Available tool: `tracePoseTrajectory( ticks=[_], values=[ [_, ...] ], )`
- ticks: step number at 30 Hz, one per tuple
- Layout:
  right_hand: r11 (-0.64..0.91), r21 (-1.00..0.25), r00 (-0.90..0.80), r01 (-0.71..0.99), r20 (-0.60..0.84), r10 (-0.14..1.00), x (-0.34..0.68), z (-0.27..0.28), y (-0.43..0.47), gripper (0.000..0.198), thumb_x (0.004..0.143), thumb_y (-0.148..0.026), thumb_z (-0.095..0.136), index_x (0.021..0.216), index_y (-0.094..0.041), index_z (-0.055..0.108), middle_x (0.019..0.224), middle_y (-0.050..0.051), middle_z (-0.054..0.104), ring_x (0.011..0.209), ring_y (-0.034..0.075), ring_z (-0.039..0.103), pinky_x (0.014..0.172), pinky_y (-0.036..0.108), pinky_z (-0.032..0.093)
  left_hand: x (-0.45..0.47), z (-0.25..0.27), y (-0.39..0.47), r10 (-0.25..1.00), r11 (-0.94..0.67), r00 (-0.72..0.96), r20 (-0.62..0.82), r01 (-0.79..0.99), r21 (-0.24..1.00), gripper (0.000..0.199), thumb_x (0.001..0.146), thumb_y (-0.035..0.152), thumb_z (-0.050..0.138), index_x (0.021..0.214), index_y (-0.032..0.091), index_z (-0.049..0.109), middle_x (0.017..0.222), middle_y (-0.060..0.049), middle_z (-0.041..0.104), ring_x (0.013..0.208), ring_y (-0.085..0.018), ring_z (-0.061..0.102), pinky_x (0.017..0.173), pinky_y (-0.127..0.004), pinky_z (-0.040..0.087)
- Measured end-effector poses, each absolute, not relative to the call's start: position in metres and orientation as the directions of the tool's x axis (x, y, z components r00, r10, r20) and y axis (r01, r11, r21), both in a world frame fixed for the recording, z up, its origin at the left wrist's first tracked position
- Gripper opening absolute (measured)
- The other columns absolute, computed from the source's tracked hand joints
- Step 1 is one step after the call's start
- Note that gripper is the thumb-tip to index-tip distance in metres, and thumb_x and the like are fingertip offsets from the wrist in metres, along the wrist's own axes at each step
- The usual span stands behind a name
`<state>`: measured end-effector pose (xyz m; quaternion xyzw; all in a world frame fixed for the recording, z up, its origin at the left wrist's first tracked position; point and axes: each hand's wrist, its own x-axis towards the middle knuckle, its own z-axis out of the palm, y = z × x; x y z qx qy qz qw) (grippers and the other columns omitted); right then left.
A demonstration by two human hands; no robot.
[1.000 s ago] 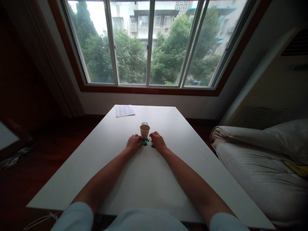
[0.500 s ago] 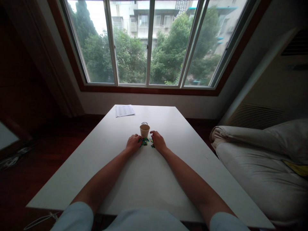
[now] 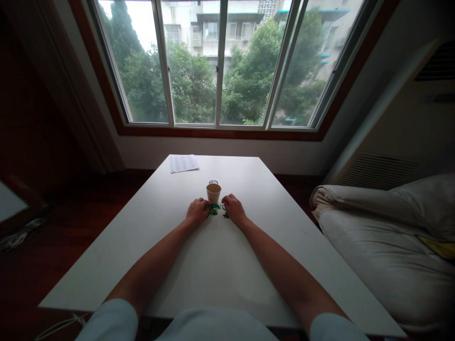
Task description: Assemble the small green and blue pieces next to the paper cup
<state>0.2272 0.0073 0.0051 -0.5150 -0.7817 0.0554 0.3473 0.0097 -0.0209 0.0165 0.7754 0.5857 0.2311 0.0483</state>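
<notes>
Both hands close in on a small pile beside a cup

Through the head camera I see the left hand (image 3: 197, 210) resting low on the table (image 3: 220, 270), its fingers bent in at the left side of a pile of small coloured pieces (image 3: 213, 209). The right hand (image 3: 233, 207) faces it from the other side, fingers curled narrow beside a few strays that lie apart from the main pile. I cannot tell from here whether either hand pinches a piece; the fingertips are too small in my view.

The pile, mostly green and blue with some dark bits, sits just on the near side of an upright brown cup (image 3: 213, 195), between the hands. The cup stands about midway between the table's left and right edges, well in from the near edge, its mouth open upward. Just behind it I make out a thin dark outline (image 3: 213, 182), too small to name.

Farther out, papers (image 3: 185, 163) lie at the table's far left corner. Beyond the far edge is a window (image 3: 195, 85) with trees outside. Past the right edge I see a pale couch (image 3: 380, 251); off the left edge, cables (image 3: 21, 233) lie on the dark red floor (image 3: 67, 227).
</notes>
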Motion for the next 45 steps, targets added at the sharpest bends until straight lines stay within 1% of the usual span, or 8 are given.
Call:
tracePoseTrajectory(
  ticks=[12, 16, 19, 22, 26, 33, 40, 45],
  values=[
    [0.495, -0.467, -0.225, 0.733, 0.521, 0.823, 0.228, 0.007, 0.006, 0.022, 0.089, -0.012, 0.049, 0.094, -0.021, 0.069, 0.095, 0.004, 0.061, 0.077, 0.015, 0.057, 0.077, 0.027, 0.046, 0.01, 0.016, -0.02, 0.932, -0.309, 0.208, 0.297, 0.884, 0.35, 0.025, 0.091, 0.03, 0.058, 0.109, 0.026, 0.074, 0.11, -0.007, 0.068, 0.103, -0.022, 0.058, 0.089, -0.032, 0.043],
    [0.519, -0.474, -0.221, 0.711, 0.549, 0.806, 0.228, 0.009, 0.004, 0.022, 0.09, -0.015, 0.049, 0.096, -0.021, 0.07, 0.095, 0.004, 0.062, 0.079, 0.016, 0.058, 0.078, 0.027, 0.048, 0.01, 0.017, -0.021, 0.931, -0.314, 0.214, 0.295, 0.881, 0.354, 0.025, 0.091, 0.029, 0.058, 0.11, 0.026, 0.074, 0.111, -0.007, 0.068, 0.103, -0.022, 0.058, 0.09, -0.032, 0.043],
    [0.541, -0.474, -0.201, 0.695, 0.595, 0.779, 0.228, 0.015, 0.001, 0.024, 0.094, -0.02, 0.048, 0.103, -0.021, 0.07, 0.1, 0.006, 0.064, 0.088, 0.018, 0.061, 0.081, 0.029, 0.05, 0.01, 0.017, -0.021, 0.932, -0.312, 0.212, 0.295, 0.883, 0.351, 0.025, 0.091, 0.028, 0.057, 0.109, 0.026, 0.075, 0.11, -0.007, 0.068, 0.102, -0.022, 0.058, 0.09, -0.032, 0.043],
    [0.552, -0.461, -0.149, 0.695, 0.659, 0.737, 0.228, 0.021, -0.003, 0.029, 0.098, -0.026, 0.045, 0.114, -0.021, 0.069, 0.11, 0.009, 0.064, 0.102, 0.022, 0.06, 0.089, 0.034, 0.051, 0.011, 0.017, -0.022, 0.932, -0.309, 0.208, 0.296, 0.884, 0.352, 0.025, 0.091, 0.029, 0.057, 0.109, 0.025, 0.074, 0.11, -0.007, 0.068, 0.102, -0.022, 0.058, 0.089, -0.032, 0.043],
    [0.582, -0.416, -0.145, 0.698, 0.715, 0.684, 0.226, 0.029, -0.009, 0.036, 0.102, -0.031, 0.042, 0.128, -0.022, 0.064, 0.123, 0.011, 0.062, 0.116, 0.025, 0.057, 0.102, 0.04, 0.049, 0.011, 0.018, -0.022, 0.933, -0.306, 0.205, 0.294, 0.884, 0.353, 0.025, 0.092, 0.029, 0.057, 0.109, 0.026, 0.074, 0.11, -0.006, 0.068, 0.102, -0.022, 0.058, 0.089, -0.032, 0.043],
    [0.634, -0.298, -0.27, 0.713, 0.718, 0.641, 0.224, 0.04, -0.018, 0.046, 0.102, -0.034, 0.043, 0.147, -0.023, 0.05, 0.141, 0.013, 0.053, 0.132, 0.029, 0.047, 0.112, 0.048, 0.041, 0.01, 0.016, -0.021, 0.92, -0.336, 0.224, 0.322, 0.874, 0.351, 0.024, 0.091, 0.029, 0.057, 0.108, 0.026, 0.073, 0.108, -0.006, 0.068, 0.1, -0.022, 0.058, 0.087, -0.032, 0.043],
    [0.7, -0.176, -0.423, 0.693, 0.686, 0.591, 0.216, 0.049, -0.023, 0.05, 0.103, -0.035, 0.044, 0.152, -0.023, 0.043, 0.153, 0.011, 0.045, 0.145, 0.029, 0.034, 0.117, 0.05, 0.032, 0.01, 0.017, -0.021, 0.923, -0.324, 0.214, 0.319, 0.88, 0.347, 0.023, 0.091, 0.029, 0.058, 0.108, 0.026, 0.074, 0.107, -0.006, 0.068, 0.1, -0.021, 0.059, 0.089, -0.032, 0.044],
    [0.688, -0.157, -0.437, 0.708, 0.669, 0.602, 0.214, 0.046, -0.02, 0.052, 0.101, -0.034, 0.049, 0.152, -0.023, 0.043, 0.154, 0.011, 0.045, 0.147, 0.03, 0.032, 0.118, 0.052, 0.031, 0.012, 0.017, -0.021, 0.914, -0.347, 0.229, 0.335, 0.869, 0.353, 0.023, 0.092, 0.03, 0.058, 0.106, 0.026, 0.075, 0.104, -0.006, 0.067, 0.099, -0.021, 0.059, 0.09, -0.032, 0.045]
  ],
)
